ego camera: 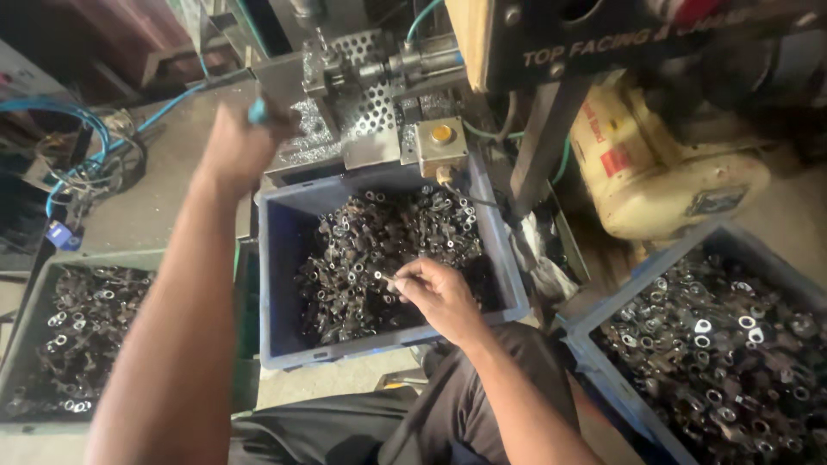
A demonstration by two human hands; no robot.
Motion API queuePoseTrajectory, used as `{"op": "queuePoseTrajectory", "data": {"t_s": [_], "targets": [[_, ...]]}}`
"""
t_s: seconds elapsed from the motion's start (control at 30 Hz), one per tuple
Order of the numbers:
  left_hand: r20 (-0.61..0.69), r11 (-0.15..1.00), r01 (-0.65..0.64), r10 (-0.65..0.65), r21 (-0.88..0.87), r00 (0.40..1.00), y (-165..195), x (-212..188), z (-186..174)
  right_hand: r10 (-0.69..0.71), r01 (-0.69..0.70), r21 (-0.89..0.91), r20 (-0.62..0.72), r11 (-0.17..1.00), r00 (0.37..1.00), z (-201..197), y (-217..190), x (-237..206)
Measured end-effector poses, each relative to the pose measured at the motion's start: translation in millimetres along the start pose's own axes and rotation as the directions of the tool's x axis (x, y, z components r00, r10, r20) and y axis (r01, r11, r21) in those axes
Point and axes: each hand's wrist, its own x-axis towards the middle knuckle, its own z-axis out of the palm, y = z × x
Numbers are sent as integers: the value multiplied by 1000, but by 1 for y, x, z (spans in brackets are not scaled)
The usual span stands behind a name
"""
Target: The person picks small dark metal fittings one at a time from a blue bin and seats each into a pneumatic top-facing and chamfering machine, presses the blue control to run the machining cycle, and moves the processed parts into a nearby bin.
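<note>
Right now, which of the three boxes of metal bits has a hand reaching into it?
The middle blue crate. The right hand picks at the parts inside it, while the green crate and the right-side blue crate have no hand in them.

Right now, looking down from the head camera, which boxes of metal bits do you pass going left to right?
Green box → blue box where the right hand picks → another blue box.

Right crate (603, 344) cut off; left hand (237, 146) blurred.
</note>
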Motion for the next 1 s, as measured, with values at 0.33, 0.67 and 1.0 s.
{"op": "queuePoseTrajectory", "data": {"t_s": [0.33, 0.67, 1.0], "targets": [[-181, 983, 168, -151, 80, 972, -78, -146, 62, 26, -27, -16, -61, 1000, 998, -4, 4, -4], [-187, 986, 165, -159, 17, 969, -79, -152, 59, 86, -59, 136, -197, 989, 977, 23, -25, 60], [-204, 984, 170, -179, -62, 963, -78, -149, 55, -26, 162, 273, -443, 948, 896, 31, -49, 256]]}}
